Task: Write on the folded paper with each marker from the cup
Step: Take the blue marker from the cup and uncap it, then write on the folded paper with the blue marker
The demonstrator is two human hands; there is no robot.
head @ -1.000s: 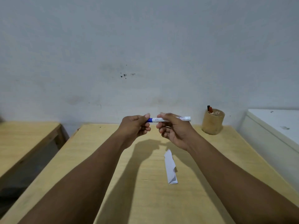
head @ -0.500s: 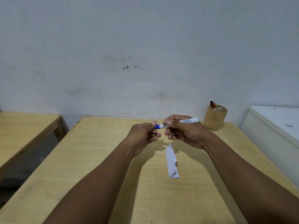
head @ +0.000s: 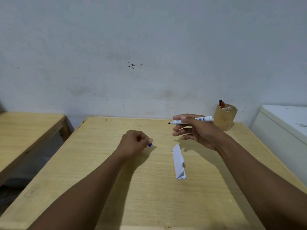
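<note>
My right hand (head: 196, 131) holds a white marker (head: 203, 119) level above the table, its bare dark tip pointing left. My left hand (head: 134, 143) is closed low over the table, and the blue cap (head: 150, 145) pokes out between its fingers. The folded white paper (head: 178, 161) lies flat on the wooden table (head: 149, 188) between the two hands, below my right hand. A brown cup (head: 225, 118) stands at the back right by the wall, with a red-capped marker (head: 223, 104) and a dark one beside it sticking out.
A second wooden table (head: 28, 130) stands to the left across a gap. A white cabinet or chest (head: 282, 127) sits right of the table. A grey wall closes the back.
The cap has come off the marker. My left hand moved down and left with the cap; my right hand moved right with the uncapped marker.
</note>
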